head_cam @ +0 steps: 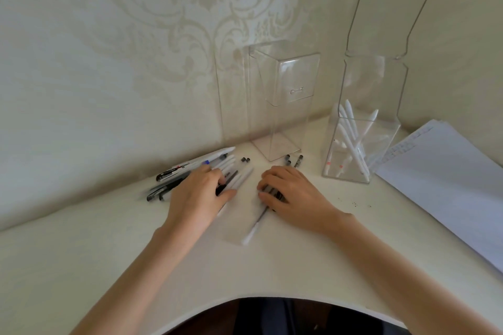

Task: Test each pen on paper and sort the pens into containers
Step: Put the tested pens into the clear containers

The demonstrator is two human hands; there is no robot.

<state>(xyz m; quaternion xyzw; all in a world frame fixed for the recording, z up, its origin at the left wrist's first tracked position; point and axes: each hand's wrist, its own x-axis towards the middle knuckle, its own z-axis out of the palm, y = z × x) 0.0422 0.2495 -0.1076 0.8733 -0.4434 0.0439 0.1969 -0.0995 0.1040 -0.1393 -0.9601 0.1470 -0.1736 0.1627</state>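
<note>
The white desk [136, 266] has a smooth matt top and a curved front edge, and both bare forearms reach out over it. The right hand [291, 194] has its fingers curled round a slim pen [255, 226]. Its white end and dark refill stick out toward the person, across a thin clear film [231, 231] that may be a packet.

The left hand [200, 194] lies on the heap of untested pens [231, 168], which has white barrels at the right and black ones at the left. Its fingers are bent over the heap, but I cannot tell if they grip one.

I would say one pen is being picked out for testing. It is best lifted clear while the other hand pins the round barrels so they don't roll.

Just past the hands lie small dark caps [294, 160], easy to knock away.

Further back stand two tall boxes of hard clear plastic. The middle container [283, 117] holds nothing that I can see. The right-hand container [381, 144], its lid hinged up, holds white pens [351, 128] leaning crosswise.

The stack of paper [449, 171] lies at the far right, well apart from the held pen, so testing means a reach. Behind everything is pale damask wallpaper [136, 49].
</note>
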